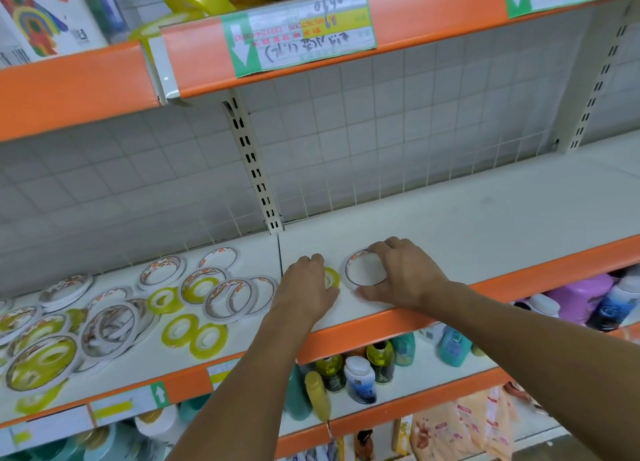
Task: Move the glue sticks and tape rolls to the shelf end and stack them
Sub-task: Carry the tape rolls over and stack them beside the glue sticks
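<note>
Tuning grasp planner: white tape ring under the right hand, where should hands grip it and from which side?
Pinch the white tape ring across its outer rim from above. It lies flat on the shelf, thin and wide, with a hollow centre. The right hand already has fingers on the far rim and thumb near the front.

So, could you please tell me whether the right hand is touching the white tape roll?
Touching. The head view shows the right hand with fingers curled over the white tape roll's far rim and the thumb at its near edge.
</note>
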The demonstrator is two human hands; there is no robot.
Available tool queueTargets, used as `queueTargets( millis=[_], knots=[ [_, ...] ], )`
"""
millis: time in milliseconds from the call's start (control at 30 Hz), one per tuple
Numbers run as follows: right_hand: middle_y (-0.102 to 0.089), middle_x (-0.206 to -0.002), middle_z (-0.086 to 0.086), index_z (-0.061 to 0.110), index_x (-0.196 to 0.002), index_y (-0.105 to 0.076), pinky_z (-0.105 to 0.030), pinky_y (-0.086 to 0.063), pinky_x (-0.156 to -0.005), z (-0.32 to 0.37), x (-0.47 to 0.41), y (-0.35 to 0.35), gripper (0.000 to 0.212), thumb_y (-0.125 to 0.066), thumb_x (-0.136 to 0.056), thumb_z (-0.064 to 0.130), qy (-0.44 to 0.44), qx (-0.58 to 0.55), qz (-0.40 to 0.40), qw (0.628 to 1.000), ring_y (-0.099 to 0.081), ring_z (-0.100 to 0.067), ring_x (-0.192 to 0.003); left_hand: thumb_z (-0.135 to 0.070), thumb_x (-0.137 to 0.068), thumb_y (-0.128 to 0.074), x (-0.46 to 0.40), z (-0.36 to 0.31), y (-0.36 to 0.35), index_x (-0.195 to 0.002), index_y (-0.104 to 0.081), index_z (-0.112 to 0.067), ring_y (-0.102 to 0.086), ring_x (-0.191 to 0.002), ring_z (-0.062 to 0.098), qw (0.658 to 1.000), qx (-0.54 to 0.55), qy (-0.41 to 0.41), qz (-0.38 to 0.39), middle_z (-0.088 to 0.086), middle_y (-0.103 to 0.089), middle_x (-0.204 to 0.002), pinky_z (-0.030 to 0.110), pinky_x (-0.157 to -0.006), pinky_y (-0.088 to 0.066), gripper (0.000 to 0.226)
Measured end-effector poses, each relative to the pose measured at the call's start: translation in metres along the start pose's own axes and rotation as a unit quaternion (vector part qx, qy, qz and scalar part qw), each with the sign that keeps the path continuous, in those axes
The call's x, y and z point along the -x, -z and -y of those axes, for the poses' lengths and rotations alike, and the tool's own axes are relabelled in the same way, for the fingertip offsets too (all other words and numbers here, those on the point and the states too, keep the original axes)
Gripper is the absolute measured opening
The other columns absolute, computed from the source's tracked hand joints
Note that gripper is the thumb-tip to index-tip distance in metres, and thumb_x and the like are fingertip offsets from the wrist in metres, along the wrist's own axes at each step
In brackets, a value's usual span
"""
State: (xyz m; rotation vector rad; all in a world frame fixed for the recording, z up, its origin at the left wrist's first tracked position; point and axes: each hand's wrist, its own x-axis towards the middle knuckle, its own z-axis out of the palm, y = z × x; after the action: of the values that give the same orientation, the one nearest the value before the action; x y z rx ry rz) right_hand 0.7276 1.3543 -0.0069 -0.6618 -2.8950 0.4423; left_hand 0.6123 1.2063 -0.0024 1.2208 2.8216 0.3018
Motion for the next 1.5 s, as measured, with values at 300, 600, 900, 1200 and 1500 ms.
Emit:
queueTargets(
  millis=[300, 600, 900, 1200, 1500],
  knots=[
    [-0.056, -0.127, -0.004, 0.022, -0.138, -0.050, -0.034, -0.044, -0.098, -0.046, 0.022, 0.028, 0.081, -0.070, -0.073, 0.066, -0.038, 0.017, -0.038, 0.998, -0.050, -0.023, -0.115, -0.039, -0.089, -0.065, -0.009, -0.047, 0.000, -0.132, -0.048, -0.012, -0.053, -0.114, 0.025, 0.999, 0.009, -0.038, -0.007, 0.009, -0.055, -0.124, 0.035, -0.091, -0.047, 0.053],
    [-0.053, -0.132, -0.003, 0.025, -0.140, -0.048, -0.035, -0.043, -0.100, -0.125, 0.046, 0.069, 0.081, -0.070, -0.073, 0.065, -0.078, 0.020, -0.048, 0.996, -0.048, -0.023, -0.119, -0.038, -0.090, -0.064, -0.034, -0.143, -0.008, -0.135, -0.049, -0.019, -0.056, -0.112, 0.023, 0.995, 0.008, -0.095, -0.021, 0.007, -0.057, -0.125, 0.033, -0.090, -0.049, 0.052],
    [-0.055, -0.126, -0.005, 0.021, -0.136, -0.053, -0.035, -0.044, -0.097, -0.223, 0.077, 0.105, 0.078, -0.069, -0.072, 0.065, -0.123, 0.021, -0.074, 0.989, -0.050, -0.024, -0.114, -0.039, -0.090, -0.063, -0.065, -0.256, -0.028, -0.131, -0.051, -0.017, -0.056, -0.111, 0.025, 0.986, 0.008, -0.165, -0.006, 0.008, -0.057, -0.122, 0.031, -0.087, -0.045, 0.048],
    [-0.057, -0.120, -0.005, 0.023, -0.134, -0.055, -0.035, -0.045, -0.094, -0.307, 0.105, 0.129, 0.075, -0.070, -0.071, 0.061, -0.171, 0.011, -0.094, 0.981, -0.052, -0.026, -0.111, -0.038, -0.090, -0.063, -0.092, -0.346, -0.049, -0.128, -0.053, -0.016, -0.056, -0.110, 0.026, 0.975, 0.013, -0.223, -0.002, 0.008, -0.058, -0.119, 0.033, -0.086, -0.046, 0.046],
    [-0.058, -0.119, -0.006, 0.021, -0.132, -0.056, -0.037, -0.048, -0.094, -0.386, 0.109, 0.152, 0.096, -0.045, -0.054, 0.076, -0.231, 0.020, -0.109, 0.967, -0.055, -0.028, -0.110, -0.038, -0.089, -0.063, -0.137, -0.429, -0.071, -0.128, -0.053, -0.016, -0.057, -0.110, 0.027, 0.957, 0.005, -0.288, 0.010, 0.009, -0.058, -0.118, 0.034, -0.087, -0.047, 0.046]
  ],
)
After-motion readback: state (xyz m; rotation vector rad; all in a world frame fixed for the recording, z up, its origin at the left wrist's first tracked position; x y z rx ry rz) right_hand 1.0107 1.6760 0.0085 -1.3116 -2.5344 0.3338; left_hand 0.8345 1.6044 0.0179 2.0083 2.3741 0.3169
